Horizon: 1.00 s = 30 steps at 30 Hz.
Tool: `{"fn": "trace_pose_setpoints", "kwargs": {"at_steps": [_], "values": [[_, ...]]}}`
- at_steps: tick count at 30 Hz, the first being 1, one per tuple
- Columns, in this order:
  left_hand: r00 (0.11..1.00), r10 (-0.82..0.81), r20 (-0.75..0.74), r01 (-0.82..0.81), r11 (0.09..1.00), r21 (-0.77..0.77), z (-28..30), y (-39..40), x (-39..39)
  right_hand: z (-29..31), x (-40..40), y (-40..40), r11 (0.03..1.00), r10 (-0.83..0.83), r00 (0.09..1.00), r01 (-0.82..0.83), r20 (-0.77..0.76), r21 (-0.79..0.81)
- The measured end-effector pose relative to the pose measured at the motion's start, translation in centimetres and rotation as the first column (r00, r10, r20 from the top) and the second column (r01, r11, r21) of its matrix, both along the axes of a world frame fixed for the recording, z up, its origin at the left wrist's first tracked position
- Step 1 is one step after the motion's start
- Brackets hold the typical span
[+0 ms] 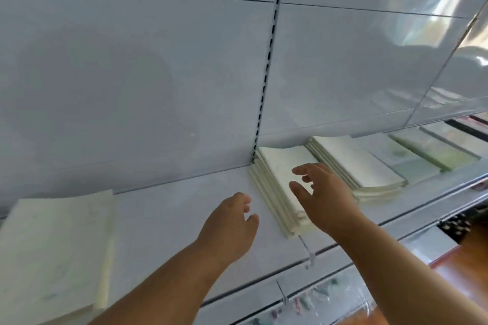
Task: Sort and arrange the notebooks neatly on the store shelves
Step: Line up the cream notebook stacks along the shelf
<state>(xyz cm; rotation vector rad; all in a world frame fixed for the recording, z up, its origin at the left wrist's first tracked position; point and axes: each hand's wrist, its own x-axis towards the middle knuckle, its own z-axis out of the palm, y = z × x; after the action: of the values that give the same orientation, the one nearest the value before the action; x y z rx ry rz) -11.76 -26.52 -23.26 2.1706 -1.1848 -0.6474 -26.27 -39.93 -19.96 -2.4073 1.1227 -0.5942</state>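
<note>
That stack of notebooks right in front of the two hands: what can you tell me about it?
The stack of notebooks is a pile of several cream-white, plain-covered books lying flat on the white shelf, roughly squared but with edges slightly stepped. Its far end lies near the slotted upright of the back wall. A second similar stack lies just to its right. The right hand hovers over it with fingers spread; actual contact is unclear. The left hand is beside it, apart.

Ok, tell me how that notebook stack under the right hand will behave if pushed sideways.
The notebook stack will probably shear, since its layers already sit staggered. The thin books look bendy, so edges may curl. The smooth shelf should let it slide easily.
</note>
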Motion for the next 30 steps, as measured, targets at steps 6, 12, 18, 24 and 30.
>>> {"fn": "trace_pose_setpoints", "kwargs": {"at_steps": [6,12,18,24,30], "values": [[0.846,0.292,-0.445,-0.306,0.951,0.042,0.2,-9.6,-3.8,-1.1,-2.3,-7.7,0.989,0.142,0.979,-0.135,-0.143,0.059],[0.489,0.552,-0.676,-0.629,0.76,0.165,-3.4,-15.4,-1.2,-3.9,-3.2,-10.2,0.966,0.254,0.94,-0.237,-0.227,0.102],[0.528,0.629,-0.571,-0.674,0.719,0.169,-6.4,-18.3,0.8,-4.9,-3.8,-10.7,0.954,0.301,0.929,-0.291,-0.218,0.076],[0.504,0.58,-0.64,-0.67,0.73,0.134,-1.9,-17.4,-1.8,-5.1,-3.9,-10.8,0.948,0.319,0.929,-0.31,-0.191,0.076],[0.414,0.495,-0.763,-0.643,0.753,0.14,-1.0,-16.7,-2.7,-4.7,-4.1,-11.4,0.942,0.333,0.929,-0.32,-0.161,0.103]]}}
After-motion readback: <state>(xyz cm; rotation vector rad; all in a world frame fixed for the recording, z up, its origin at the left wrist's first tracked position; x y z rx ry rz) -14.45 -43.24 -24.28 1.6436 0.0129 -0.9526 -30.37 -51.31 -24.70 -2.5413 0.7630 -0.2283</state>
